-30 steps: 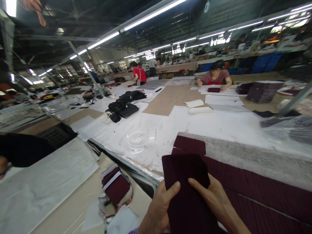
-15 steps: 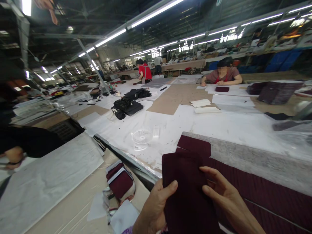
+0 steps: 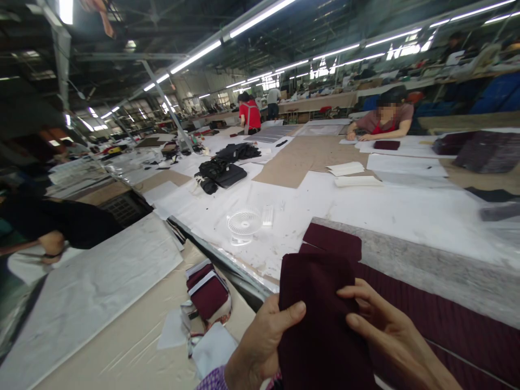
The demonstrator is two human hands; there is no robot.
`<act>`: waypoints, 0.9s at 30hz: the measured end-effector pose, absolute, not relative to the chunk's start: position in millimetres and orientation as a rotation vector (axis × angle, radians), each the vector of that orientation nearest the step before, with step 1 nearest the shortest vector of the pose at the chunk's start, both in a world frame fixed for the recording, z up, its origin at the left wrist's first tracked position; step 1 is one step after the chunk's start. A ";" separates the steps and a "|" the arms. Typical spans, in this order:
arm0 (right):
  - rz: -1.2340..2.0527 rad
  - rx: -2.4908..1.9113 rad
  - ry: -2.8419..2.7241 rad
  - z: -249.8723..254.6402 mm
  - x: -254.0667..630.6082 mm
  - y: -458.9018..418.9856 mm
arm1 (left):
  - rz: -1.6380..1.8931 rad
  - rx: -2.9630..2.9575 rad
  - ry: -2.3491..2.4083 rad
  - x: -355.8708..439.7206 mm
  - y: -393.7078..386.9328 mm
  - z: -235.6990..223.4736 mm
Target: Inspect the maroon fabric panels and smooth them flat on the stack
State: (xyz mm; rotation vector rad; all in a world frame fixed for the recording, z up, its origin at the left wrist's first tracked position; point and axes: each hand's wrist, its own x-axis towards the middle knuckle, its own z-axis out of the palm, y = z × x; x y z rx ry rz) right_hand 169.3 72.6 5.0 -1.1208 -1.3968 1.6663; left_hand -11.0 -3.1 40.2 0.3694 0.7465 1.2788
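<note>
Table (image 3: 406, 203) paper-covered, fan (image 3: 244, 222) atop; tube lights (image 3: 262, 18) above; maroon cloth (image 3: 319, 325) held.

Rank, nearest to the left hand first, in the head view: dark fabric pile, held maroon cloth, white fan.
1. Maroon cloth, gripped in the left hand.
2. White fan, ahead, slightly left.
3. Dark fabric pile, beyond the fan, farther left.

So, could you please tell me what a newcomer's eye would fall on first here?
Probably the dark maroon fabric at lower centre, clasped by the left hand, with the right hand at its right side. Next might come the round white fan on the white-covered table beyond, then the long bright tube lights overhead.
</note>
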 end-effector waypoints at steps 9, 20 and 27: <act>1.803 -1.075 -1.322 20.7 162.2 67.2 | 1.307 0.360 0.765 -14.1 -6.3 43.2; 1.922 -0.996 -1.206 19.9 159.3 63.0 | 1.357 0.356 0.790 -13.3 -2.8 47.3; 1.966 -1.115 -1.212 21.2 149.4 52.7 | 1.369 0.378 0.785 -13.2 -3.8 43.1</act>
